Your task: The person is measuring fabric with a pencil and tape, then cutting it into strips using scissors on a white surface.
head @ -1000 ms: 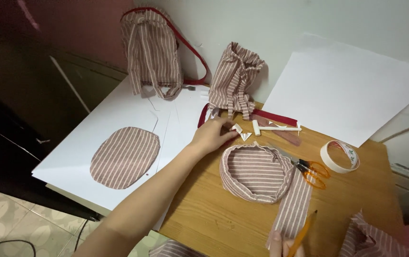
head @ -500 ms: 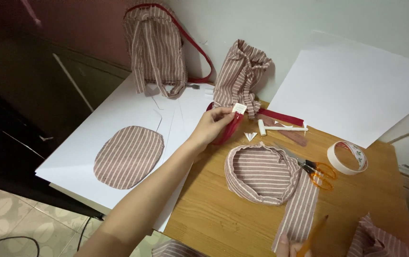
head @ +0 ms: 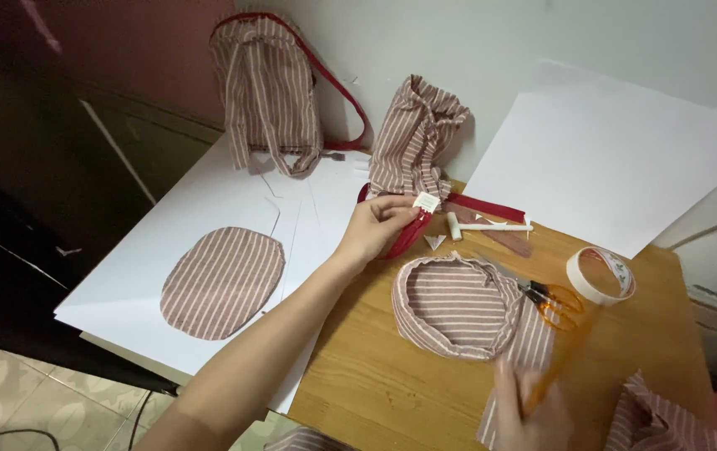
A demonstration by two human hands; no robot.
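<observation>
Pinching a small white square tag [head: 426,201] between thumb and fingertips, our left hand [head: 372,230] hangs just above the wooden tabletop [head: 375,367], so that grip is closed on the tag. The tag sits right at the near end of a red strap [head: 404,238] that curves under the hand, and honestly we can't tell if the tag is attached to it or just in front of it.

Our right hand [head: 529,409] is down at the bottom edge, pretty blurred, with its grip wrapped around an orange pencil [head: 563,359] that angles up and away.

Between the two hands lies a striped fabric ring piece [head: 457,305], oval and open in the middle, flat on the wood. Orange-handled scissors [head: 554,302] rest just beside its right edge, and a roll of tape [head: 599,274] sits a bit further right. A little white hammer-shaped piece [head: 483,225] lies just past the tag, near a tiny white triangle scrap [head: 434,241].

Off to the left, a flat striped oval [head: 223,281] lies on a white sheet [head: 166,250]. Against the wall stand a striped bag with red trim [head: 266,92] and a bunched striped pouch [head: 412,138], and another big white sheet [head: 617,159] leans on the right.
</observation>
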